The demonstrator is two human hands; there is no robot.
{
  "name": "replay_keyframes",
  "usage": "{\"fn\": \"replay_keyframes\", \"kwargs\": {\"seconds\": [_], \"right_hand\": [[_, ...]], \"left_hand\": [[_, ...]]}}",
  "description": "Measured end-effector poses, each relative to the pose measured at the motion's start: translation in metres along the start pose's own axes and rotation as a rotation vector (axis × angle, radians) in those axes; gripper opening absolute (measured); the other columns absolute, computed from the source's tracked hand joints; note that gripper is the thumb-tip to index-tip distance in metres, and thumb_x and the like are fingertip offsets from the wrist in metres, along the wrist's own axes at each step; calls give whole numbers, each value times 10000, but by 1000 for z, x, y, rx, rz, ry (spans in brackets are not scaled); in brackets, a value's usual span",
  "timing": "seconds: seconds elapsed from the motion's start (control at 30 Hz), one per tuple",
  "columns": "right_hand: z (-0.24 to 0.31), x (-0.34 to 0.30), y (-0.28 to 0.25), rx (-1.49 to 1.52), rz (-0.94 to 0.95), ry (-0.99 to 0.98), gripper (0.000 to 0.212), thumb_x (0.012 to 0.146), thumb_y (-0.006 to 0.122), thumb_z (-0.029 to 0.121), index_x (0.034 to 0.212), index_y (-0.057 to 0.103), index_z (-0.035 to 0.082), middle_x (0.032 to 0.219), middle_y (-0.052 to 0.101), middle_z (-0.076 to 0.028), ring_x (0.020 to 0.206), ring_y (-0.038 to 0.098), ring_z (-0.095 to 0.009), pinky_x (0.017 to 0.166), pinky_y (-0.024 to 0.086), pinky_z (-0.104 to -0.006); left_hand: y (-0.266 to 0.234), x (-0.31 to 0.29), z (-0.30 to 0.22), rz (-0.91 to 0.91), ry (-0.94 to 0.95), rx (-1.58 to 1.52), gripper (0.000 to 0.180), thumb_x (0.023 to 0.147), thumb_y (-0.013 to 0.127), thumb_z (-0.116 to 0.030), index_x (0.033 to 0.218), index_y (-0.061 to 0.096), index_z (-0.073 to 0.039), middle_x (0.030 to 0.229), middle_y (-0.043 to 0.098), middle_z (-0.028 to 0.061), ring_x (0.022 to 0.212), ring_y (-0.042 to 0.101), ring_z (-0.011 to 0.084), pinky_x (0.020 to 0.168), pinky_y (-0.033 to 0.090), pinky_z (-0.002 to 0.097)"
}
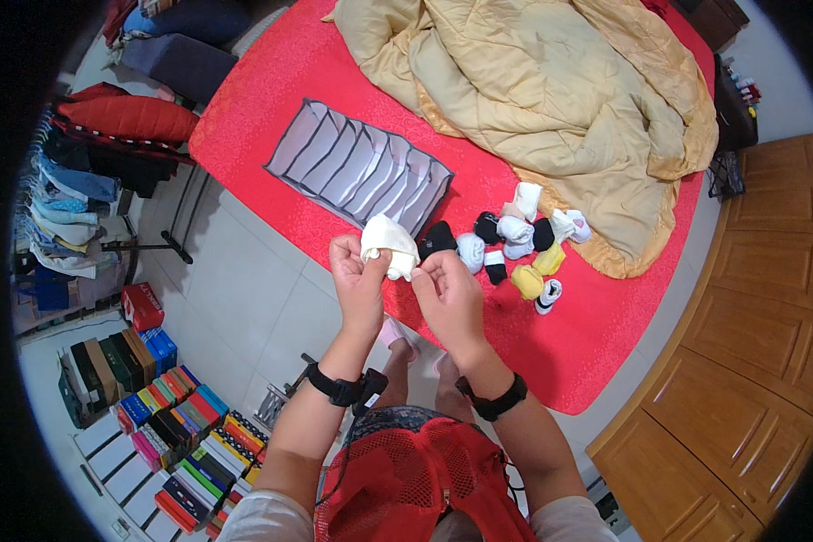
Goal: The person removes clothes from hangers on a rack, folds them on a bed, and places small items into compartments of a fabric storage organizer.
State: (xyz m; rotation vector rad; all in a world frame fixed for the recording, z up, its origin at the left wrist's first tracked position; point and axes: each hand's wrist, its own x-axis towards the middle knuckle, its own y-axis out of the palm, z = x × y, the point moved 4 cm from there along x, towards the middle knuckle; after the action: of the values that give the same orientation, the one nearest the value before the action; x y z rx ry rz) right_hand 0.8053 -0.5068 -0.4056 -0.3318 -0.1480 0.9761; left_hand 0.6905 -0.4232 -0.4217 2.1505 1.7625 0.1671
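A cream-white sock (388, 244), bunched into a small bundle, is held up between my hands over the edge of the red-covered bed. My left hand (357, 266) grips its left side, thumb across the front. The closed fingers of my right hand (450, 294) pinch its lower right edge. Just beyond lies a grey fabric organizer (357, 167) with dark edging and a row of compartments, none seen holding anything. To its right is a loose group of rolled socks in white, black, yellow and red, including a white sock roll (470, 251) and a yellow sock roll (527, 282).
A crumpled yellow quilt (551, 108) covers the bed's far right. Wooden cabinets (741, 361) line the right side. At the left are a rack of hanging clothes (68, 212) and shelves of boxes and books (181, 415). Tiled floor (253, 280) shows beside the bed (253, 108).
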Motion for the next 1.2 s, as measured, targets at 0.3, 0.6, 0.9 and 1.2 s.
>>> {"fn": "replay_keyframes", "kwargs": {"seconds": [0.3, 0.6, 0.9, 1.2], "right_hand": [[-18, 8, 11, 280, 43, 120, 138, 901, 623, 118, 910, 569, -9, 739, 631, -155, 679, 647, -264, 618, 499, -356], [-23, 5, 13, 264, 126, 139, 142, 865, 643, 98, 814, 563, -8, 676, 596, -159, 593, 615, -218, 557, 462, -343], [-4, 2, 12, 36, 113, 50, 164, 898, 647, 112, 806, 574, -2, 616, 566, -44, 590, 532, -60, 509, 420, -274], [10, 4, 22, -89, 188, -71, 174, 828, 636, 197, 795, 552, 48, 676, 602, -170, 681, 623, -373, 605, 481, -481]], "left_hand": [[2, -4, 1, 128, -337, -142, 480, 870, 667, -22, 1287, 430, -47, 1070, 606, 65, 896, 610, 115, 754, 517, 242], [-10, -3, 15, 55, -344, 42, 447, 848, 599, 52, 1259, 469, -68, 1077, 607, 67, 941, 626, 159, 747, 535, 268], [-17, 1, 15, -23, -166, 316, 428, 794, 585, 76, 1186, 460, -44, 1059, 567, 91, 902, 604, 180, 714, 524, 281], [-18, 10, 11, -106, 149, 687, 432, 752, 615, 70, 1148, 469, -20, 1060, 529, 105, 974, 556, 210, 874, 459, 323]]}}
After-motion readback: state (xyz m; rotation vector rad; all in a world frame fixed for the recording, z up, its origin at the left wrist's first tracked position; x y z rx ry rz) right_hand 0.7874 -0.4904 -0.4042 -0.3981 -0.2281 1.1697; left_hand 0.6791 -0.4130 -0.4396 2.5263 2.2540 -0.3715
